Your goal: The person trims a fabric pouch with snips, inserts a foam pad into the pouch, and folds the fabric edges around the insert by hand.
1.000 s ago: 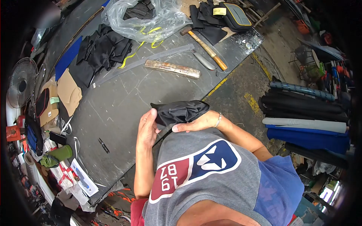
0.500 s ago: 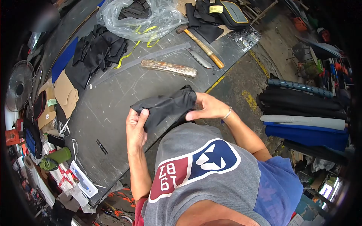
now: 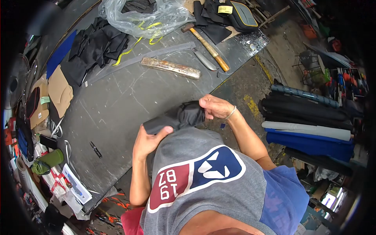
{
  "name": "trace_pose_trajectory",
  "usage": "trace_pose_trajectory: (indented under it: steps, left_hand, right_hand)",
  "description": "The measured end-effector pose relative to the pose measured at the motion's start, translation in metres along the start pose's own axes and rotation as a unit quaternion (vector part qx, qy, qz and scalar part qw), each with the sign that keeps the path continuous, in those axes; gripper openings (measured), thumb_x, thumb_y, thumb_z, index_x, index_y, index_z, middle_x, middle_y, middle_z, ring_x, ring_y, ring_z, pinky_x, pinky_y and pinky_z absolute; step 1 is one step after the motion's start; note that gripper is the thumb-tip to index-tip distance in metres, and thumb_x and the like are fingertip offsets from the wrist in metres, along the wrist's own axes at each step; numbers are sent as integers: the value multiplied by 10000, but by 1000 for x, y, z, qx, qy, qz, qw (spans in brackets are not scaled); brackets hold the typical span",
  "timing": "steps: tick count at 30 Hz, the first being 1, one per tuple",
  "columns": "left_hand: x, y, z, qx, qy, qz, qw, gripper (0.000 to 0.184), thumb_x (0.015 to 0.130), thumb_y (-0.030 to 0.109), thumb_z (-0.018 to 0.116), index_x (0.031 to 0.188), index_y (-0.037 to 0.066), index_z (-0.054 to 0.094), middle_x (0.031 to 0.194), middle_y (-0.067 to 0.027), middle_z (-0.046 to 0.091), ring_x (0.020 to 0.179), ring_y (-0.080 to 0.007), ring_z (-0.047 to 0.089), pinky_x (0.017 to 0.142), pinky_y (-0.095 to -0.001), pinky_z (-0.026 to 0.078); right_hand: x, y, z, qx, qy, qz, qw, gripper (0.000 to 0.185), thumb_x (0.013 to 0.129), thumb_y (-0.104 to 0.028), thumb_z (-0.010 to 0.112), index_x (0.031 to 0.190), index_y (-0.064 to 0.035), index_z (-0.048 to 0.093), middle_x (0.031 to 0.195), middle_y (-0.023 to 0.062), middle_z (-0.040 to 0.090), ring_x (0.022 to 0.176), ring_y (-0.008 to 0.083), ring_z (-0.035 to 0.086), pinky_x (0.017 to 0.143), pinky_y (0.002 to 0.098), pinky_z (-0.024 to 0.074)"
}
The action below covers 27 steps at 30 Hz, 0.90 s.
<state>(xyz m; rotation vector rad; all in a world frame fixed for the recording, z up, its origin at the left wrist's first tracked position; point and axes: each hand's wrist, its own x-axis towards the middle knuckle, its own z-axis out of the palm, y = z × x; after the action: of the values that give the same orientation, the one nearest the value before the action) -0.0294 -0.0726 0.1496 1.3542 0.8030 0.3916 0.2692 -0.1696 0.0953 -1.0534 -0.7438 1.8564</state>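
Note:
A piece of black fabric is stretched between my two hands, close against the grey shirt at the table's front edge. My left hand grips its left end, the thumb lying on top and the other fingers mostly hidden. At the right end, my right hand pinches the cloth between thumb and fingers. The fabric looks flat on its left part and bunched on its right. Beyond it on the dark table lies a worn wooden block.
A hammer and a serrated blade lie behind the block. Farther back are a clear plastic bag, heaped black cloth and a black case. A pen-like black tool lies left. Fabric rolls are stacked right.
My left hand has moved slightly right and down, its thumb farther along the cloth. The fabric has come lower, nearer the shirt, and my right hand now pinches its end. The view has shifted slightly.

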Motion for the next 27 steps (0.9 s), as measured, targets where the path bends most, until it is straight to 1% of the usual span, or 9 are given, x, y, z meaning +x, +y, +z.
trace_pose_trajectory:
  steps: [4, 7, 10, 12, 16, 20, 23, 24, 27]
  left_hand:
    - [7, 8, 2, 355, -27, 232, 905, 381, 792, 195, 874, 1078, -7, 725, 1071, -183, 735, 1056, -361, 679, 963, -413, 508]
    - [9, -13, 4, 392, -42, 184, 900, 452, 800, 250, 858, 1136, -13, 708, 1175, -227, 704, 1123, -386, 646, 959, -445, 506]
    - [6, 6, 8, 224, 0, 133, 965, 535, 892, 311, 785, 1311, 14, 637, 1295, -191, 678, 1186, -349, 645, 1012, -445, 489]
    - [7, -98, -15, -97, 9, -9, 995, 623, 964, 417, 689, 1387, -25, 566, 1392, -191, 613, 1287, -330, 584, 1070, -458, 460]
    - [25, -99, -28, -546, -10, -97, 832, 720, 1040, 498, 556, 1449, -88, 469, 1425, -173, 590, 1325, -316, 560, 1087, -459, 462]
    - [36, -78, -24, -295, 144, -200, 923, 741, 984, 529, 626, 1337, -117, 544, 1268, -172, 652, 1155, -252, 623, 1002, -378, 484]
    - [37, -76, -30, -145, 181, -223, 947, 773, 977, 464, 670, 1418, -128, 440, 1319, -205, 617, 1196, -305, 615, 1022, -343, 483]
    - [40, -58, -21, -83, 208, -187, 957, 781, 968, 621, 603, 1110, -146, 620, 1032, -212, 671, 982, -246, 616, 925, -365, 477]
    - [44, -52, -28, 52, 170, -193, 965, 805, 973, 647, 571, 985, -157, 629, 925, -249, 653, 933, -240, 604, 884, -381, 475]
  right_hand:
    - [10, -9, 17, -73, 126, 99, 984, 417, 944, -507, 721, 881, -95, 727, 603, -92, 514, 446, 36, 376, 402, 235, 259]
    - [23, -11, 33, -196, 194, 93, 957, 347, 951, -423, 737, 908, -80, 734, 627, -84, 547, 486, 25, 400, 437, 234, 271]
    - [34, 4, 40, -259, 241, -47, 934, 327, 991, -336, 701, 925, -16, 700, 677, -43, 548, 626, 43, 431, 543, 275, 359]
    - [36, -2, 53, -288, 269, -94, 914, 342, 1009, -315, 687, 906, 10, 662, 700, -38, 540, 728, 44, 466, 625, 262, 419]
    - [42, -4, 52, -374, 221, -162, 886, 365, 978, -243, 719, 808, 16, 525, 723, 67, 446, 691, 134, 441, 635, 340, 414]
    - [52, -15, 70, -291, 311, -134, 895, 307, 881, -134, 799, 1165, -71, 700, 1021, 101, 713, 961, 213, 701, 821, 307, 546]
    - [64, -22, 65, -405, 361, -191, 818, 336, 865, -81, 805, 1188, -60, 716, 1009, 86, 718, 901, 168, 689, 716, 303, 547]
    - [69, -22, 56, -483, 327, -274, 765, 355, 864, -66, 786, 1212, -64, 714, 999, 88, 710, 813, 214, 686, 675, 331, 552]
    - [75, -9, 39, -540, 314, -202, 755, 338, 863, -55, 772, 1196, -67, 722, 987, 100, 706, 763, 270, 678, 679, 352, 555]
